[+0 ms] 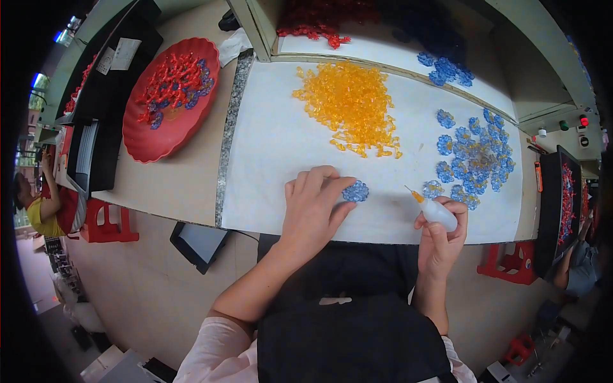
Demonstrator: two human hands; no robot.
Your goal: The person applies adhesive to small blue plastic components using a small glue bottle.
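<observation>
On the bench [191, 185], white sheet: blue plastic flower [355, 191], light, stiff, likely brittle; left hand [313, 207] fingers spread, pressing its edge. Right hand [440, 239] fingers closed round soft glue bottle [437, 212].

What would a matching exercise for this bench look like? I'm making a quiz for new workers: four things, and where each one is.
Things:
1. glue bottle
2. single blue piece
3. orange pile
4. red tray

Places:
a. far middle of the white sheet
b. at the left hand's fingertips
c. left of the sheet
d. in the right hand

Pairs: 1-d, 2-b, 3-a, 4-c
</observation>
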